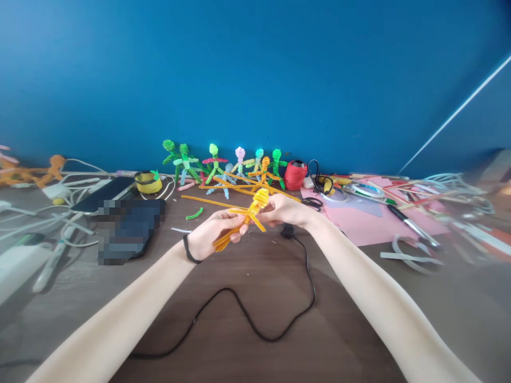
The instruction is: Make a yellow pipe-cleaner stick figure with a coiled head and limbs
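Observation:
Both my hands hold a yellow-orange pipe-cleaner figure (249,213) above the brown table (255,298). My left hand (211,236) is closed around its lower stems, and a black band sits on that wrist. My right hand (285,210) pinches the figure near its coiled head. Several loose orange pipe cleaners (235,187) lie just behind the hands. A row of finished pipe-cleaner figures (223,162) in green, pink, blue and orange leans against the blue wall.
A black cable (255,324) loops across the table under my arms. A dark phone (128,229) and white cables lie at left. A red thread spool (295,174), black scissors (313,203), pink paper (359,221) and craft scraps fill the right.

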Demonstrator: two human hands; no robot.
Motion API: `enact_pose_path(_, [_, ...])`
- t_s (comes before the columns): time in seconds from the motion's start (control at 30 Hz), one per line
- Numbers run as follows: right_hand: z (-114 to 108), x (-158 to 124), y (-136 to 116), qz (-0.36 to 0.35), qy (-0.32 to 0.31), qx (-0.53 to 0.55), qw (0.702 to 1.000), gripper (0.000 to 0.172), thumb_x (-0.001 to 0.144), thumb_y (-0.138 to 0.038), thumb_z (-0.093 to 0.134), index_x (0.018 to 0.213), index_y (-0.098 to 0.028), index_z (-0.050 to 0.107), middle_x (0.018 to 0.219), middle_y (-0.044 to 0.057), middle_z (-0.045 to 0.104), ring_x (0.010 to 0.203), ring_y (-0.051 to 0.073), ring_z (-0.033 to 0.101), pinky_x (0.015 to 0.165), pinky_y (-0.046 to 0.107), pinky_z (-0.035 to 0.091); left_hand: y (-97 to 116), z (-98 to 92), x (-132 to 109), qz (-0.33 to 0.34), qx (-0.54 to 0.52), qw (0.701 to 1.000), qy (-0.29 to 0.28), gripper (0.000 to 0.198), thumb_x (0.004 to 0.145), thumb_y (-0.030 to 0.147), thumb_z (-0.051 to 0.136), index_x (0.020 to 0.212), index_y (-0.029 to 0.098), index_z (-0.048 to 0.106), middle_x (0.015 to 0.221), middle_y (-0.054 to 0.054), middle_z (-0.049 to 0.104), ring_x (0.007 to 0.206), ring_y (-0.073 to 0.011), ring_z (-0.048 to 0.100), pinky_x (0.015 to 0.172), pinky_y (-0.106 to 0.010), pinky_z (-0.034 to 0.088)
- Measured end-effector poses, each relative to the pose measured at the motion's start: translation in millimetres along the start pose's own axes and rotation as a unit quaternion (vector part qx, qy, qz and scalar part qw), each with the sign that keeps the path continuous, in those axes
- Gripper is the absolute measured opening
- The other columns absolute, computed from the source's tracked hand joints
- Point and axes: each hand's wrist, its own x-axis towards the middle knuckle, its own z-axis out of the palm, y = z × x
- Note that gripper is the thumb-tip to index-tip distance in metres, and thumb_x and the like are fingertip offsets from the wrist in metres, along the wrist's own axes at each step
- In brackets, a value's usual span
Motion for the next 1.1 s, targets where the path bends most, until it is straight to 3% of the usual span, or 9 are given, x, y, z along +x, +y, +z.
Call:
enact_pose_path(0.13, [1.0,1.8,1.7,-0.053,0.011,-0.071,0.996,0.01,0.063,-0.019,0.057,0.069,-0.011,0.057,0.056,-0.003,0.051,0.047,0.006,0.043,0.046,0.02,0.032,0.8,2.9,-1.6,0.011,0.136,0.99,-0.028,0.013,0.073,0.025,0.057,0.068,0.014,0.053,0.057,0.0,0.055,0.043,-0.0049,0.04,0.043,-0.019,0.031])
enact_pose_path(0.27, [-0.8,4.5,3.8,-0.084,0.018,-0.13,0.988,0.015,0.062,-0.01,0.048,0.072,-0.01,0.06,0.061,-0.001,0.055,0.05,0.007,0.046,0.049,0.02,0.035,0.2,5.3,-1.5,0.022,0.166,0.985,-0.037,0.015,0.074,0.028,0.055,0.076,0.017,0.045,0.054,0.003,0.055,0.041,-0.0052,0.04,0.043,-0.019,0.028])
enact_pose_path(0.5, [-1.1,0.1,-1.9,-0.06,-0.025,-0.138,0.988,0.017,0.067,-0.026,0.056,0.074,-0.011,0.062,0.066,0.001,0.06,0.058,0.009,0.051,0.055,0.021,0.038,-3.5,5.7,-4.4,-0.061,0.137,0.984,-0.1,0.021,0.074,0.027,0.054,0.078,0.02,0.035,0.053,0.005,0.054,0.037,-0.0042,0.037,0.038,-0.017,0.021])
enact_pose_path(0.73, [9.0,-6.2,-14.5,-0.07,-0.062,-0.197,0.976,0.02,0.065,-0.032,0.061,0.073,-0.014,0.065,0.071,0.001,0.064,0.065,0.011,0.054,0.058,0.021,0.038,-13.3,8.0,-3.1,-0.138,0.14,0.963,-0.183,0.024,0.073,0.026,0.055,0.092,0.019,0.041,0.056,0.002,0.057,0.035,-0.0041,0.036,0.036,-0.018,0.02])
enact_pose_path(0.93, [23.9,-11.7,-30.6,-0.112,-0.059,-0.319,0.939,0.013,0.07,-0.022,0.055,0.07,-0.014,0.066,0.069,0.001,0.064,0.062,0.01,0.055,0.056,0.02,0.035,-21.1,9.9,-1.7,-0.142,0.194,0.953,-0.182,0.013,0.073,0.026,0.054,0.069,0.015,0.049,0.054,0.001,0.056,0.037,-0.0043,0.036,0.038,-0.02,0.025])
enact_pose_path(1.1, [44.6,-17.8,-52.0,-0.11,-0.049,-0.485,0.866,0.014,0.072,-0.015,0.053,0.065,-0.012,0.065,0.072,0.005,0.064,0.065,0.013,0.054,0.051,0.022,0.029,-25.5,16.6,-1.9,-0.124,0.25,0.953,-0.117,0.021,0.072,0.022,0.051,0.053,0.012,0.054,0.045,0.002,0.051,0.038,-0.0044,0.036,0.042,-0.02,0.029])
